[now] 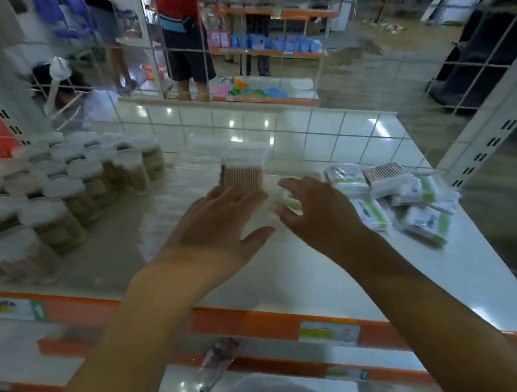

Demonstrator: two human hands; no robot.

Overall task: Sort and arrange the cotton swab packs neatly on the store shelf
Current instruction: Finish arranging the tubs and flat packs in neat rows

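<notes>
Two bare hands reach over a white shelf among cotton swab packs.

The left hand (219, 220) lies flat with fingers straight and slightly apart, its fingertips (236, 194) at the near edge of a clear pack of wooden-stick swabs (242, 176) standing at 12 o'clock from the palm; blur hides whether they touch it. The right hand (316, 214) has its fingers loosely curved and spread, thumb apart, around a blurred green-and-white pack (287, 202) lying flat between the two hands; whether it grips the pack I cannot tell. At 3 o'clock from the right hand, a loose heap of green-and-white packs (402, 201) lies jumbled, one showing brown stick ends. At 9 o'clock from the left hand, rows of white-lidded round swab tubs (70, 184) stand together. The shelf (306, 277) has an orange front edge (183, 318) at 6 o'clock, and a wire grid (315, 138) backs it at 12 o'clock.
</notes>
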